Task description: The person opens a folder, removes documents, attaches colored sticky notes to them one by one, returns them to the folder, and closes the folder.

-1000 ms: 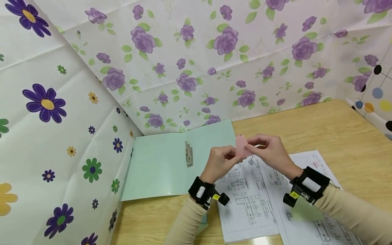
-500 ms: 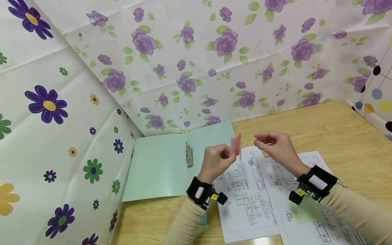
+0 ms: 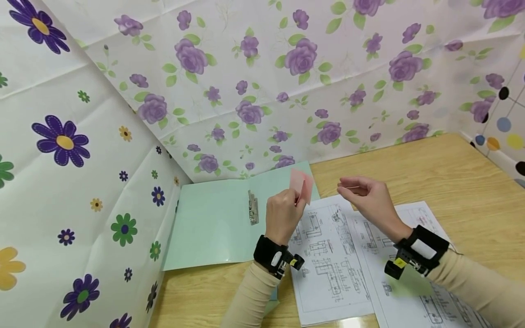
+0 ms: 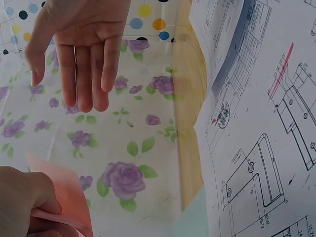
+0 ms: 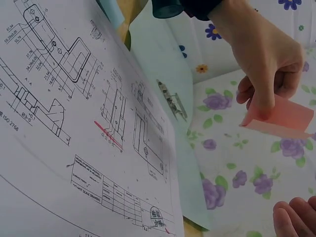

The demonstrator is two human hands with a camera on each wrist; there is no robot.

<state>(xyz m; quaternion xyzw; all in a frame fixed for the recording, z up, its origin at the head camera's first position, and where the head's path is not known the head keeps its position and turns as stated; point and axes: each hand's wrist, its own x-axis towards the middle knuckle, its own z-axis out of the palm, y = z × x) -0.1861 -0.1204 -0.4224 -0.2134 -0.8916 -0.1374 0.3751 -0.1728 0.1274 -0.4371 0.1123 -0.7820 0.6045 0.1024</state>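
Observation:
My left hand [image 3: 283, 216] pinches a small folded pink paper [image 3: 298, 182] between thumb and fingers, raised over the right part of the mint folder [image 3: 213, 223]. In the right wrist view the pink paper [image 5: 284, 116] shows a bent flap along its lower side. To the right, my right hand [image 3: 371, 200] hovers above the printed drawings, apart from the paper and holding nothing. Its fingers look straight and side by side in the left wrist view, where the palm of the right hand [image 4: 91, 47] faces the camera.
A metal clip [image 3: 253, 208] sits on the open folder's spine. Two stacks of technical drawings, the left stack [image 3: 328, 282] and the right stack [image 3: 375, 269], lie on the wooden table [image 3: 463, 191]. A light green paper [image 3: 410, 282] rests on the right stack. Flowered sheets [image 3: 246, 91] line the walls.
The right hand has let go of the pink paper and drawn off to the right. The left hand has moved left and turned with the paper, whose bent halves now show.

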